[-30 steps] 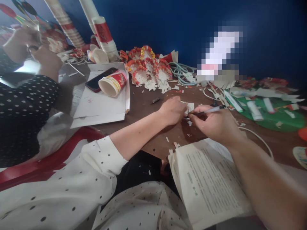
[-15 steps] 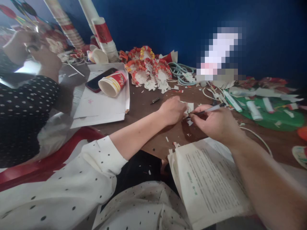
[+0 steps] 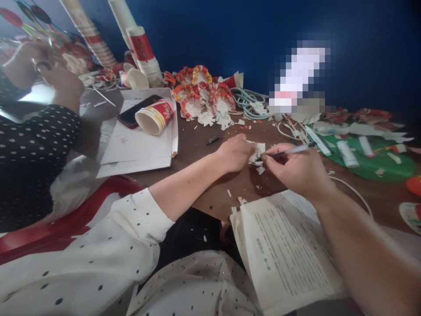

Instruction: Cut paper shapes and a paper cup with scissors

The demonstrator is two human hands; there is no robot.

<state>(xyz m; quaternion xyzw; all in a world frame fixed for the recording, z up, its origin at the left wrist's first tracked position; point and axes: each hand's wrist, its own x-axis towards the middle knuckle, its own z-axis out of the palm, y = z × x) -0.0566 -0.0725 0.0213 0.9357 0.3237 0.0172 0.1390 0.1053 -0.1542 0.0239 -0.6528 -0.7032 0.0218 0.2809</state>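
My right hand (image 3: 297,169) is closed in a writing grip on a pen (image 3: 291,150) with a pale barrel. Its tip points down and left at a small cut piece of white paper (image 3: 261,148) on the brown table. My left hand (image 3: 236,152) is curled at the left edge of that paper, its fingertips partly hidden behind the knuckles. A dark pen cap (image 3: 212,139) lies to the left of my left hand. Small paper scraps (image 3: 260,170) are scattered just below the pen tip.
Printed sheets (image 3: 283,250) overhang the front table edge. A paper cup (image 3: 154,116) and a phone (image 3: 133,113) rest on white sheets at left. Red cut-paper flowers (image 3: 204,94), stacked cups (image 3: 144,57) and a green tray (image 3: 381,162) stand farther back. A co-worker's hands (image 3: 55,72) hold scissors.
The pen has tilted slightly, its top end shifting right while its tip stays by the paper. My left hand stays nearly in place.
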